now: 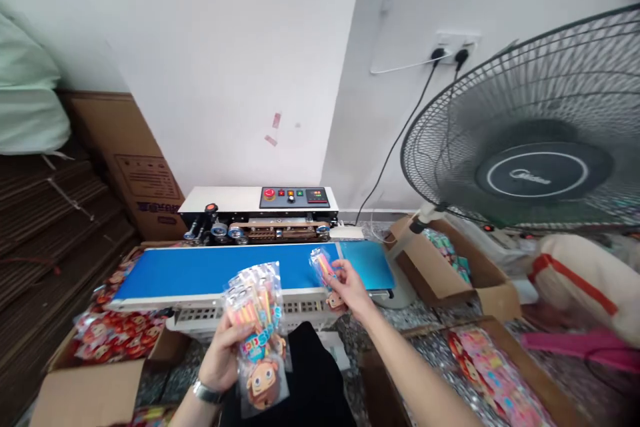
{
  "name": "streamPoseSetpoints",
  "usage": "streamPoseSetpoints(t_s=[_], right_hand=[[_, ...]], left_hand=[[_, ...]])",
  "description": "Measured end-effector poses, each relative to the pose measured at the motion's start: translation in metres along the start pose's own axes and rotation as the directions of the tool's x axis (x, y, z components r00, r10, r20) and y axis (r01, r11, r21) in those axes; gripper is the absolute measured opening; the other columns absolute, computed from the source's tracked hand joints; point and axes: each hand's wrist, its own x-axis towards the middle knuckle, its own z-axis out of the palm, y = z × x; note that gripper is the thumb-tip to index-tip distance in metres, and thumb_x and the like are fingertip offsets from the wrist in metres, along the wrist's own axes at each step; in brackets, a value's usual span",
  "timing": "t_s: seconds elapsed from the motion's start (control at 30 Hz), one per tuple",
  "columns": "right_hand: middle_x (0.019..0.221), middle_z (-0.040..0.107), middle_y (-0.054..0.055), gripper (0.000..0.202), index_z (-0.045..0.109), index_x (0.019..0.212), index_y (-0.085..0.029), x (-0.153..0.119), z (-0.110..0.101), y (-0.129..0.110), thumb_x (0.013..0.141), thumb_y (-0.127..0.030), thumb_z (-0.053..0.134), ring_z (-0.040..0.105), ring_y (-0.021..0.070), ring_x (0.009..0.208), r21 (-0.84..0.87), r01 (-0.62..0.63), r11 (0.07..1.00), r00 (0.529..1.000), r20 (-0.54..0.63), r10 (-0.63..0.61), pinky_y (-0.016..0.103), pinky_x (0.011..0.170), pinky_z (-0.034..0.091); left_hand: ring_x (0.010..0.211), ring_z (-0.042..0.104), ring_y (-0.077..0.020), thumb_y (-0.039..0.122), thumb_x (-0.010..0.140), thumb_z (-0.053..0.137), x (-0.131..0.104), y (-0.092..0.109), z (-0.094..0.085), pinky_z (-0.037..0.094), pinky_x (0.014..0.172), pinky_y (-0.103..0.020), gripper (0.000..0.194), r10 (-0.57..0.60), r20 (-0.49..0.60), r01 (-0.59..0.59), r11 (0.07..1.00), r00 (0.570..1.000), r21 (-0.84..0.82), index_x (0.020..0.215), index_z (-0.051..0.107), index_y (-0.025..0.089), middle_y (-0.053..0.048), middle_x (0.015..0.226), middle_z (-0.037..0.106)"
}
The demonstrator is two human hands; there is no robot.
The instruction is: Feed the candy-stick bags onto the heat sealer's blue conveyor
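Observation:
My left hand [223, 353], with a metal watch on its wrist, is closed round a fanned stack of clear packets [257, 333]. They hold pink and orange sticks and a cartoon face at the bottom. To the right, my right hand [347, 283] pinches a single similar packet [323, 267] over the front edge of the blue conveyor belt [200, 270]. Behind the belt stands a white sealing machine [225, 199] with a red button, knobs and a lit display.
Boxes of red packets [120, 333] lie at left, with stacked cardboard behind. A large fan [530, 167] stands at right, above an open box [435, 273]. Another box of pink packets [505, 373] sits lower right. A person's leg [590, 273] shows at the right edge.

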Motion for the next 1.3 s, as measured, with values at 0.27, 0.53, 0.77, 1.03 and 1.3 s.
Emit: streamPoseSetpoints(t_s=[0.27, 0.53, 0.77, 1.03, 1.3], right_hand=[[0.093, 0.06, 0.003, 0.032, 0.048, 0.104, -0.022, -0.041, 0.037, 0.001, 0.078, -0.037, 0.057, 0.058, 0.0174, 0.084, -0.015, 0.111, 0.994, 0.986, 0.127, -0.108, 0.029, 0.073, 0.046], [0.092, 0.058, 0.001, 0.042, 0.043, 0.115, -0.022, -0.108, 0.052, -0.001, 0.085, -0.051, 0.043, 0.057, 0.0162, 0.084, 0.016, 0.072, 0.997, 0.991, 0.109, -0.073, 0.029, 0.074, 0.045], [0.117, 0.052, 0.006, 0.085, 0.031, 0.126, -0.023, -0.155, 0.048, -0.001, 0.055, -0.03, 0.078, 0.051, 0.0233, 0.106, -0.193, 0.107, 0.975, 0.992, 0.081, -0.093, 0.036, 0.091, 0.041], [0.098, 0.061, 0.007, 0.057, 0.043, 0.106, -0.02, -0.158, 0.062, 0.024, 0.059, -0.035, 0.072, 0.059, 0.0241, 0.088, -0.244, 0.08, 0.966, 0.989, 0.14, -0.046, 0.035, 0.079, 0.047], [0.094, 0.059, 0.005, 0.062, 0.045, 0.104, -0.02, -0.158, 0.084, 0.025, 0.054, -0.042, 0.075, 0.06, 0.0219, 0.076, -0.241, -0.048, 0.969, 0.992, 0.103, 0.074, 0.034, 0.069, 0.051]], left_hand=[[0.071, 0.066, -0.0268, 0.016, 0.055, 0.073, 0.003, -0.018, 0.02, 0.053, 0.066, -0.036, 0.037, -0.025, 0.008, 0.024, 0.998, 1.0, 0.065, 0.09, 0.063, 0.013, -0.009, 0.081, 0.07], [0.072, 0.065, -0.0232, 0.017, 0.052, 0.076, -0.007, -0.038, 0.029, 0.053, 0.062, -0.031, 0.041, -0.055, 0.006, 0.052, 0.965, 0.998, 0.258, 0.091, 0.064, 0.017, -0.003, 0.081, 0.07], [0.072, 0.063, -0.0188, 0.015, 0.057, 0.073, -0.04, -0.071, 0.052, 0.049, 0.066, -0.028, 0.038, -0.007, 0.106, -0.023, 0.958, 0.994, 0.286, 0.093, 0.063, 0.014, -0.005, 0.086, 0.069], [0.099, 0.056, -0.0244, 0.019, 0.058, 0.074, -0.075, -0.064, 0.037, 0.04, 0.091, -0.039, 0.066, 0.186, 0.232, -0.208, 0.976, 0.955, 0.071, 0.12, 0.05, 0.017, -0.009, 0.11, 0.06], [0.097, 0.056, -0.0177, 0.033, 0.078, 0.054, -0.124, -0.073, -0.11, 0.043, 0.085, -0.03, 0.041, 0.462, -0.238, -0.146, 0.653, 0.854, 0.744, 0.117, 0.049, 0.02, -0.009, 0.109, 0.06]])
